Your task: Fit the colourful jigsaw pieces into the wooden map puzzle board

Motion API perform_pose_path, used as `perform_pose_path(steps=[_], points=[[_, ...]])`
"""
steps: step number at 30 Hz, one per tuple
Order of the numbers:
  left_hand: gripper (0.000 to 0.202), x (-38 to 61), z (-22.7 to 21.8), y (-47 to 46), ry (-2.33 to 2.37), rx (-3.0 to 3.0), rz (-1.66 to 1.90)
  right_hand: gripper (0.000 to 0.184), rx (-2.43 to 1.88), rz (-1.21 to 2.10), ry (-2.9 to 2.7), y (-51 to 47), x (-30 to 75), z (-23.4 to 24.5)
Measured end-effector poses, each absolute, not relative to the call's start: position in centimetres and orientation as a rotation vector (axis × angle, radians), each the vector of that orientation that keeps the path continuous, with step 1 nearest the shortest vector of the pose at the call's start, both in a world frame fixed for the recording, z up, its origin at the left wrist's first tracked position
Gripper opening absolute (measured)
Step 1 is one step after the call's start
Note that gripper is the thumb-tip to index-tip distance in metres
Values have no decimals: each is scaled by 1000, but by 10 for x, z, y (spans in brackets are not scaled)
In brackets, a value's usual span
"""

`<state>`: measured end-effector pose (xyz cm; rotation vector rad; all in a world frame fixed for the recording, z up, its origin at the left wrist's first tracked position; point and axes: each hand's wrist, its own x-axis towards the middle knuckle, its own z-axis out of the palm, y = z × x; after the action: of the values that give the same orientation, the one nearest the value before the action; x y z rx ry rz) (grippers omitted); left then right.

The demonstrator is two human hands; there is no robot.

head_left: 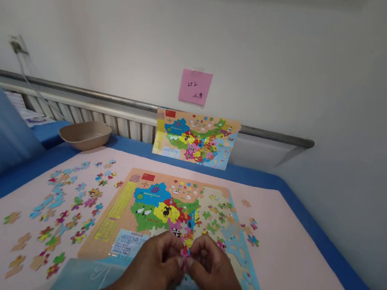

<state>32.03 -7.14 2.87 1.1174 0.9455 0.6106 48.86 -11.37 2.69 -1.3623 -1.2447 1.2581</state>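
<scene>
Left hand and right hand pinch puzzle piece.

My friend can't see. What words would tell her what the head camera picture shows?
The left hand and right hand pinch a small puzzle piece together over a half-filled map puzzle board on a pink table. Loose pieces lie scattered to its left; a map picture stands propped up behind, with a tan bowl further left.
</scene>
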Motion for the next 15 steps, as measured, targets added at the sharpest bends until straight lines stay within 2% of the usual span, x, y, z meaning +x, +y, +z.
perform_pose_path(steps=[6,10,13,15], points=[[29,314,11,-78,902,1065,625,18,-1426,1222,-1286,-129,490,19],[35,308,14,-77,863,1015,617,20,-1420,1198,-1379,-131,492,19],[36,307,14,-76,873,991,593,12,-1434,1095,-1528,-132,496,14],[31,307,12,-75,905,1024,591,15,-1439,973,-1636,-132,499,10]])
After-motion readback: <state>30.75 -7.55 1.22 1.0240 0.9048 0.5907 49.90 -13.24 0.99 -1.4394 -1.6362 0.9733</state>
